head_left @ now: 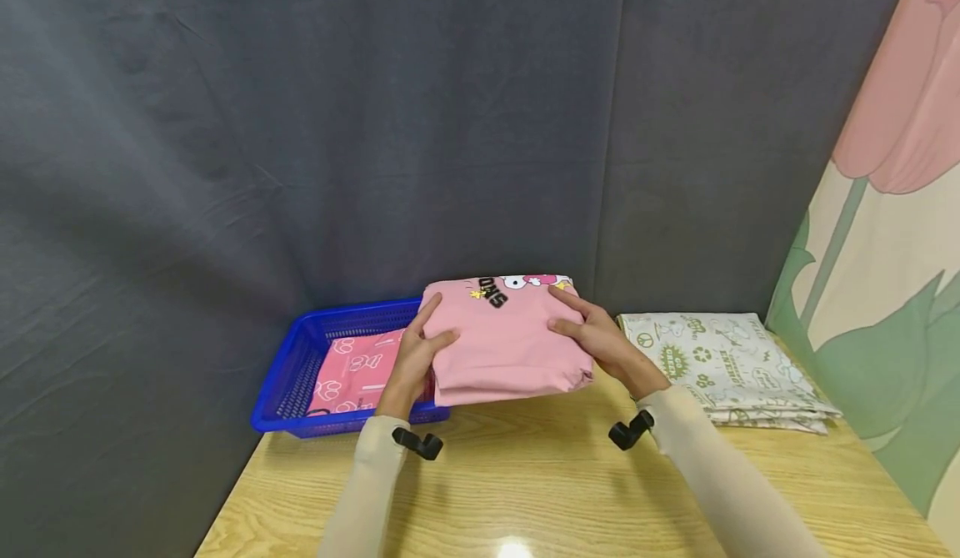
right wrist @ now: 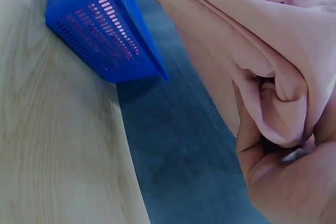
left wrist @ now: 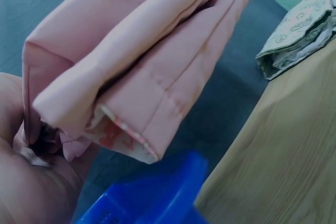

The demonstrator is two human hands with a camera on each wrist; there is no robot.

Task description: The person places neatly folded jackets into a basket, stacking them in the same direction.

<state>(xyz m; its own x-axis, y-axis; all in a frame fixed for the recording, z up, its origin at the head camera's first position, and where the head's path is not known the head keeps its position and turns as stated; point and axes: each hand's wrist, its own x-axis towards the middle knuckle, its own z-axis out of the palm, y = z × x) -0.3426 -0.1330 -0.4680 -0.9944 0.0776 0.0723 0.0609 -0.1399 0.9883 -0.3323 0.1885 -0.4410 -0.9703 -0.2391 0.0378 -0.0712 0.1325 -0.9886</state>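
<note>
Both hands hold a folded pink cloth (head_left: 506, 337) up above the table, one at each side. Dark letters and cartoon figures are printed along its far edge. My left hand (head_left: 411, 359) grips the left side, thumb on top and the other fingers partly hidden beneath. At the opposite side my right hand (head_left: 606, 343) does the same. From the left wrist, the layered edge of the cloth (left wrist: 173, 85) shows a patterned lining at one corner. In the right wrist view, a rolled fold of the cloth (right wrist: 283, 111) sits in the right hand's grip.
A blue perforated basket (head_left: 330, 426) stands on the left of the wooden table (head_left: 517, 475), partly behind the held cloth. Inside it lies a brighter pink printed cloth (head_left: 358, 370). To the right rests a folded white-and-green printed cloth (head_left: 708, 362). A dark curtain (head_left: 465, 124) hangs behind.
</note>
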